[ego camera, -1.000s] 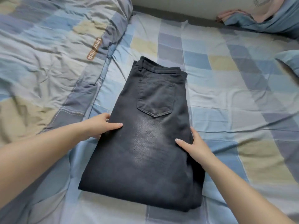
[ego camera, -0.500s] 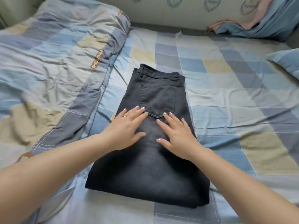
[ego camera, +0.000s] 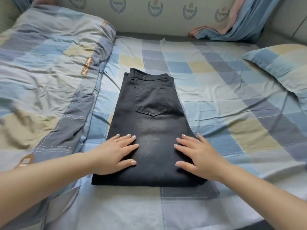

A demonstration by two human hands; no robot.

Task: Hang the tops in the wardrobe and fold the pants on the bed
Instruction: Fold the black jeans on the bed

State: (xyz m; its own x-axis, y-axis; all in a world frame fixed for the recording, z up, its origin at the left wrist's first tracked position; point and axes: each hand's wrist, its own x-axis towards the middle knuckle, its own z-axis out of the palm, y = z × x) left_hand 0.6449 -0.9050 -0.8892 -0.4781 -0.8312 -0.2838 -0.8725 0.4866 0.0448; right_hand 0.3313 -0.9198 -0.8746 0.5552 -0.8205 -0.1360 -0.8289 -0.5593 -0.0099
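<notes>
One pair of black jeans, folded, lies mid-bed beside the duvet. Left hand and right hand, fingers flat and holding nothing, have slid from the pocket area toward the jeans' near edges; smoothing looks nearly done.

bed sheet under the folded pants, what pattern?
Checked patchwork: light blue, grey-blue, pale yellow and white squares on the bed sheet. The head view, the only one, shows it.
</notes>
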